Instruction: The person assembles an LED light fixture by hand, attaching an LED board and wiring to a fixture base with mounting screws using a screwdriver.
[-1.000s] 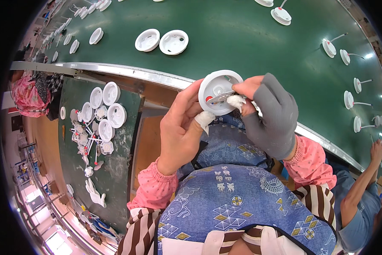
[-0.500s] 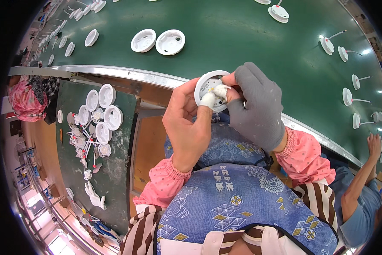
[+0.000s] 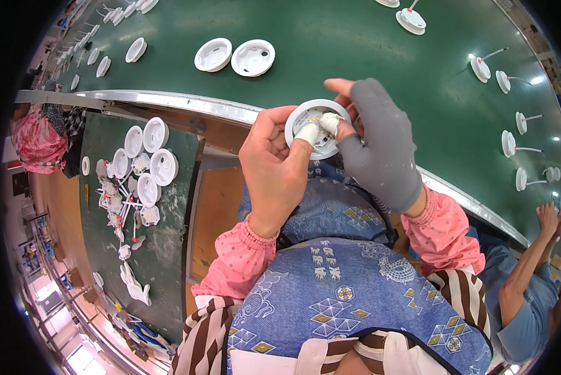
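Note:
A round white lamp housing (image 3: 302, 117) is held up in front of me, over the near edge of the green bench. Inside it sits a small pale circuit board (image 3: 323, 139), partly covered by my thumbs. My left hand (image 3: 273, 165), bare but for a white-wrapped thumb, grips the housing's left side, thumb pressing inside and fingers behind. My right hand (image 3: 385, 144) wears a grey glove with bare fingertips. Its white-wrapped thumb presses on the board, the index finger sticks out above, and other fingers curl by the far rim.
Two white housings (image 3: 253, 57) lie on the green bench (image 3: 355, 50) ahead. Discs with wires (image 3: 479, 67) line its right side, beside a co-worker's hands (image 3: 548, 219). Left, a smaller table (image 3: 168, 237) carries housings, a heap of wired boards (image 3: 115, 200) and a white glove (image 3: 134, 284).
My right index finger has lifted out of the housing and now points up and left. Both thumbs remain inside. The co-worker's second hand has come into sight.

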The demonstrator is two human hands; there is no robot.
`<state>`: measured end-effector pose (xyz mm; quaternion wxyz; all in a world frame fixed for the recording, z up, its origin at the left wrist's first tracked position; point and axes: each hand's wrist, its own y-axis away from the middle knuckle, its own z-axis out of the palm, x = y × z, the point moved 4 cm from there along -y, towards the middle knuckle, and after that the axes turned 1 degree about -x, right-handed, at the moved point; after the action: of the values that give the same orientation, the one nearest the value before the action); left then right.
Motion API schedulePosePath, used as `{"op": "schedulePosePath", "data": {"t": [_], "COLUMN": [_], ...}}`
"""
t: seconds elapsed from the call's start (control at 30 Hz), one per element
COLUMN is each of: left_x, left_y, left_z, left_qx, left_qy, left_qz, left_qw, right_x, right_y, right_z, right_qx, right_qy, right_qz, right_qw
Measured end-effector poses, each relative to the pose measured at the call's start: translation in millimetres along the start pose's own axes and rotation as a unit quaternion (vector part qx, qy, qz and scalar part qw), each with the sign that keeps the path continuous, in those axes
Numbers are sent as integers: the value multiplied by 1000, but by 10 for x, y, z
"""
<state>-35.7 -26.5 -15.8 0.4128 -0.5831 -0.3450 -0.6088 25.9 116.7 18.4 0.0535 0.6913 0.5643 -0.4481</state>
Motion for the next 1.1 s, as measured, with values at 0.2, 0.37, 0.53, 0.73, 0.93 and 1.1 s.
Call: {"op": "schedulePosePath", "data": {"t": [0.2,0.37,0.53,0.73,0.93,1.1], "left_x": [-11,42,159,43,255,131], "left_y": [-75,-179,-118,-108,-144,-58], "left_z": [20,25,72,53,-50,-10], "left_qx": [-33,-69,19,37,-100,-49], "left_qy": [-2,-46,-133,-58,-305,-83], "left_qz": [-10,-1,139,74,169,44], "left_qw": [999,997,981,995,932,994], "right_x": [9,66,110,94,63,71], "right_y": [-30,35,-2,93,-7,31], "right_z": [96,159,196,240,108,182], "right_qx": [-92,-45,34,61,-54,-38], "right_qy": [-84,-137,-284,-315,-218,-231], "right_qz": [0,65,189,194,91,119], "right_qw": [992,987,940,927,970,965]}}
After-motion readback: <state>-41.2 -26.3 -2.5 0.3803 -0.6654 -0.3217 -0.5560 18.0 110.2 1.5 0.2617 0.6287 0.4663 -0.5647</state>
